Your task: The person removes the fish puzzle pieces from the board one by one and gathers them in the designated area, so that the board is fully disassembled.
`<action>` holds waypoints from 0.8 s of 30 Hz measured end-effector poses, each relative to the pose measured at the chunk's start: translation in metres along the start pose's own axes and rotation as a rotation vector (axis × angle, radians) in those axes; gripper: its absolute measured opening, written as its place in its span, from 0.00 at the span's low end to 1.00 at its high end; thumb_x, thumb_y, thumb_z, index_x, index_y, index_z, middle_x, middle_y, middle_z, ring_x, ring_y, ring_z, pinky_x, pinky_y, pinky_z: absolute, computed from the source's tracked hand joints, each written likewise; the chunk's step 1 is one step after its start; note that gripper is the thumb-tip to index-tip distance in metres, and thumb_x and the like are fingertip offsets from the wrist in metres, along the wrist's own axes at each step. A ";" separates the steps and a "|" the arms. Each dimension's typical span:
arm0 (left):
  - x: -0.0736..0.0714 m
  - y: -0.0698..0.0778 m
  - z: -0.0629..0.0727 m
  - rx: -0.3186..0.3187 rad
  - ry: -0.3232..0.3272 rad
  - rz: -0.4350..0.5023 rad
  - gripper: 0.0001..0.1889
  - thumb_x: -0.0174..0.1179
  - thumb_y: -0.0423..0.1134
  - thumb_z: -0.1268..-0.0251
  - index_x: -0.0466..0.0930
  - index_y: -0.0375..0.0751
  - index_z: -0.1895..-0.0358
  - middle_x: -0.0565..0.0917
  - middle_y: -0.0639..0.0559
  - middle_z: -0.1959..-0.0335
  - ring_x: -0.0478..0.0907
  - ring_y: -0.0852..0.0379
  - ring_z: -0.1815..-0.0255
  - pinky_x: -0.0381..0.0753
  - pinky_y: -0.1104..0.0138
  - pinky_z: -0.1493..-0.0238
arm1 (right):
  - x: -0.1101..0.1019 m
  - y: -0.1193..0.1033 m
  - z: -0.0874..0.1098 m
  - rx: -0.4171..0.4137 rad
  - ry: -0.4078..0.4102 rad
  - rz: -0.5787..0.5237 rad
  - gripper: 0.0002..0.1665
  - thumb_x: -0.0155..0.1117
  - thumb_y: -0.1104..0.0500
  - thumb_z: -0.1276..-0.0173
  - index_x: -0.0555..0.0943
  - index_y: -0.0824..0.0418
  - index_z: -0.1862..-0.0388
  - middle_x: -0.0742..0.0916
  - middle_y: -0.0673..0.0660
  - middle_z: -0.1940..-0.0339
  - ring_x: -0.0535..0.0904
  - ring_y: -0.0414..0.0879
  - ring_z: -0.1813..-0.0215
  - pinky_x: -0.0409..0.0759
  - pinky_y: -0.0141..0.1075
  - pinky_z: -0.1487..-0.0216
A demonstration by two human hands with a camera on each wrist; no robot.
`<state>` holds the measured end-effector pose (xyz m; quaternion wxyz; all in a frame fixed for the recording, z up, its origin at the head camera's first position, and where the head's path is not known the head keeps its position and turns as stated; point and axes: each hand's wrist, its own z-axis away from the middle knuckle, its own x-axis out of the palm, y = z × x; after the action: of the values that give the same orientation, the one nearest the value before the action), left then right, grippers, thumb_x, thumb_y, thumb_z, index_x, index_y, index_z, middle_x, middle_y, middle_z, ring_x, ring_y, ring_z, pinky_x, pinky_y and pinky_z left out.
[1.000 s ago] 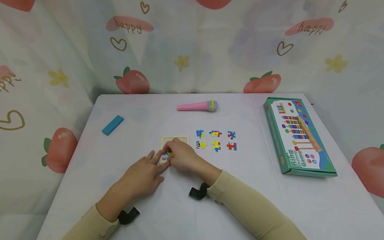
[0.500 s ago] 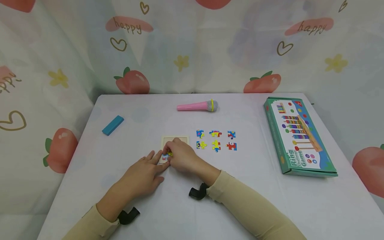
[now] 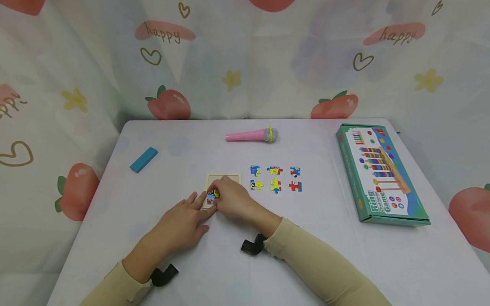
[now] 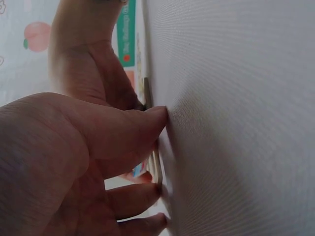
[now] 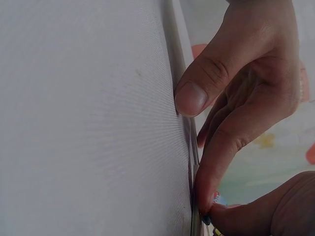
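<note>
A small wooden puzzle frame (image 3: 223, 174) lies on the table, partly covered by both hands. Inside its lower left corner is a blue, white and yellow puzzle piece (image 3: 211, 198), which the right hand (image 3: 234, 199) pinches between thumb and fingertips. The left hand (image 3: 178, 225) lies flat beside the frame with its fingers spread, index finger and thumb touching the frame's lower left edges. From the left wrist view, the left hand's fingertips (image 4: 156, 191) rest against the frame's side. In the right wrist view, the right thumb (image 5: 246, 216) meets the left index fingertip closely.
To the frame's right, several puzzle pieces (image 3: 275, 185) lie in two rows. Behind them is a pink toy microphone (image 3: 246, 135). A blue block (image 3: 143, 160) sits at the left, and a green ring game box (image 3: 383, 174) at the right.
Under the right fingertips the puzzle piece has shifted slightly upward and seems tilted. Both hands have stayed almost in place.
</note>
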<state>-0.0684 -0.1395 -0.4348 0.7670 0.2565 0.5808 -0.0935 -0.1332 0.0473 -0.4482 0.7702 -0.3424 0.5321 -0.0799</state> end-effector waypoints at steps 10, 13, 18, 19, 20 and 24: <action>0.004 -0.002 -0.002 0.000 -0.003 -0.009 0.29 0.67 0.46 0.25 0.77 0.56 0.23 0.65 0.37 0.15 0.64 0.29 0.16 0.72 0.36 0.23 | 0.001 0.004 0.001 -0.002 0.024 -0.097 0.14 0.68 0.65 0.25 0.84 0.50 0.45 0.85 0.50 0.59 0.79 0.45 0.56 0.78 0.39 0.51; 0.004 -0.003 -0.002 -0.008 -0.013 -0.016 0.29 0.67 0.46 0.25 0.76 0.57 0.22 0.64 0.37 0.15 0.63 0.29 0.15 0.72 0.36 0.22 | 0.001 0.006 0.001 0.000 0.050 -0.163 0.15 0.68 0.65 0.25 0.83 0.48 0.47 0.84 0.49 0.62 0.79 0.45 0.59 0.76 0.37 0.55; 0.004 -0.003 -0.002 -0.007 -0.019 -0.016 0.29 0.67 0.46 0.25 0.76 0.57 0.22 0.65 0.36 0.15 0.63 0.30 0.15 0.71 0.37 0.22 | -0.001 0.009 0.001 -0.027 0.083 -0.235 0.12 0.69 0.66 0.26 0.83 0.49 0.52 0.83 0.49 0.64 0.78 0.44 0.59 0.74 0.35 0.56; 0.004 -0.003 -0.002 -0.005 -0.019 -0.015 0.29 0.67 0.46 0.24 0.77 0.57 0.22 0.65 0.36 0.15 0.63 0.30 0.15 0.71 0.37 0.22 | -0.001 0.010 0.001 -0.032 0.083 -0.248 0.11 0.69 0.66 0.26 0.84 0.49 0.53 0.84 0.49 0.65 0.78 0.44 0.59 0.75 0.35 0.56; 0.004 -0.003 -0.002 -0.002 -0.018 -0.015 0.29 0.67 0.46 0.25 0.77 0.57 0.22 0.65 0.36 0.15 0.63 0.30 0.15 0.72 0.37 0.22 | -0.002 0.011 0.001 -0.039 0.081 -0.260 0.11 0.68 0.66 0.26 0.84 0.50 0.53 0.84 0.49 0.65 0.78 0.44 0.59 0.75 0.35 0.56; 0.004 -0.003 -0.002 0.009 -0.012 -0.018 0.29 0.67 0.46 0.25 0.77 0.56 0.23 0.66 0.35 0.16 0.64 0.29 0.16 0.72 0.37 0.22 | -0.005 0.013 0.001 -0.059 0.075 -0.329 0.10 0.67 0.66 0.25 0.86 0.51 0.53 0.85 0.50 0.65 0.79 0.44 0.59 0.77 0.35 0.55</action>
<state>-0.0699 -0.1410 -0.4399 0.7683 0.2541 0.5781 -0.1047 -0.1376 0.0597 -0.4522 0.7159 -0.4442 0.4993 -0.2020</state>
